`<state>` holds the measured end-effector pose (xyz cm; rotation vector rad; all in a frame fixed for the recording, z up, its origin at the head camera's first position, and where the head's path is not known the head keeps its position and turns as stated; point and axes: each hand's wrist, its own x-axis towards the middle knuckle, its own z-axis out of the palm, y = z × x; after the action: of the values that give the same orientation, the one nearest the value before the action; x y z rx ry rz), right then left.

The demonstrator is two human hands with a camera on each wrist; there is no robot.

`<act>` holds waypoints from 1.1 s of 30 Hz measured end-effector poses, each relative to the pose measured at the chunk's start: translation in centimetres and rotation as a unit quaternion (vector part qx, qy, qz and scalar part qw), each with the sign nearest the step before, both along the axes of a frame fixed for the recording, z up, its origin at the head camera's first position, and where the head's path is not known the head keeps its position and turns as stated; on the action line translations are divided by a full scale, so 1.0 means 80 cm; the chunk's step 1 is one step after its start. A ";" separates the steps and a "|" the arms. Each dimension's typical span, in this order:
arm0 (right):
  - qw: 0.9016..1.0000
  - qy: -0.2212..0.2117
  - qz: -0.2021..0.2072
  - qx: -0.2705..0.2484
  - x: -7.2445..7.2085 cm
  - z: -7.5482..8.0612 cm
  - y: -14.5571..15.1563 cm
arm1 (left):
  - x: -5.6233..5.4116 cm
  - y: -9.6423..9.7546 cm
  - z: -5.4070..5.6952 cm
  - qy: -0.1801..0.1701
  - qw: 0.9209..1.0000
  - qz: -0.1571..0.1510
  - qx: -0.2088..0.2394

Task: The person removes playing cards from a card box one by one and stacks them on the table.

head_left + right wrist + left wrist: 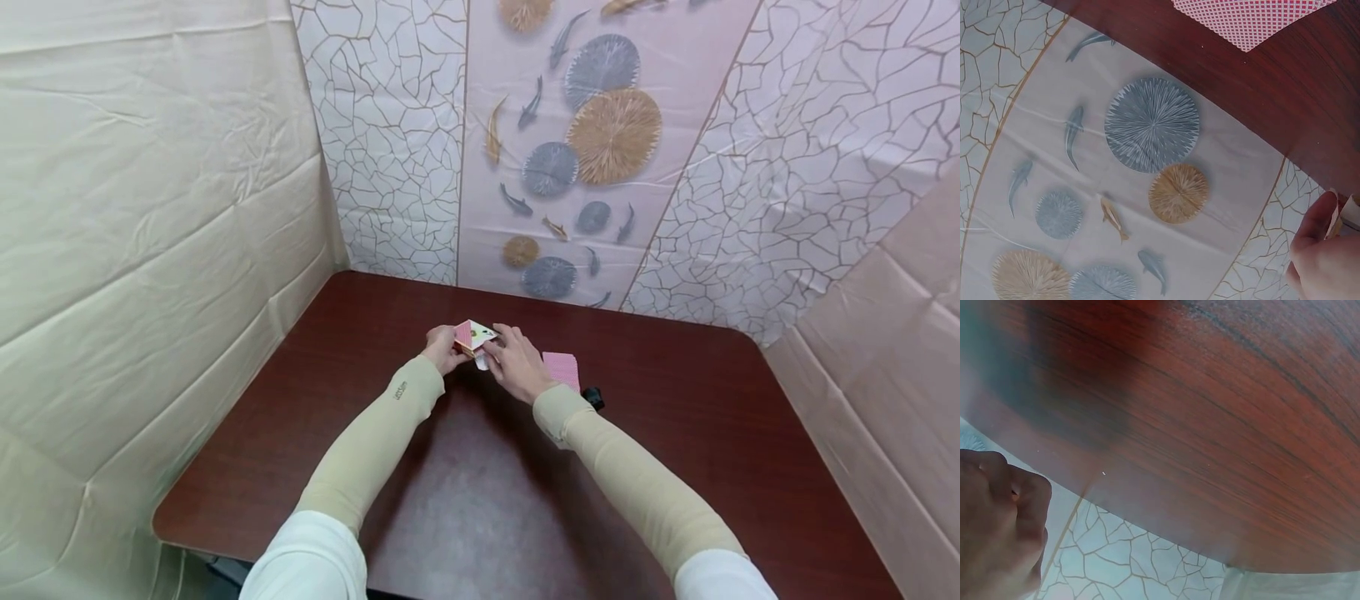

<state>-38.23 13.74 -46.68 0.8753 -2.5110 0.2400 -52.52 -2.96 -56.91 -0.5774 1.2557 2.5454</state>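
Playing cards with red-patterned backs are in my left hand, gripped over the far middle of the table. A card lies face up on top of them, white with small dark and coloured marks. My right hand pinches a white card at the right side of these cards. In the left wrist view the left hand has curled fingers, and its cards are out of sight. Thin card edges show between the thumb and fingers of the right hand in the right wrist view.
A pile of red-backed cards lies face down on the dark wooden table, just right of my right hand. A small black object sits beside the right wrist. Patterned cloth hangs behind the table's far edge.
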 end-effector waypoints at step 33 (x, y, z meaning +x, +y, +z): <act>0.999 -0.042 -0.014 0.011 0.002 -0.003 0.018 | -0.141 -0.021 -0.145 0.000 0.996 0.085 -0.001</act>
<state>-38.06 15.22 -46.90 0.8535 -2.6068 0.2445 -63.83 -4.64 -68.51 -0.7139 1.2595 2.6805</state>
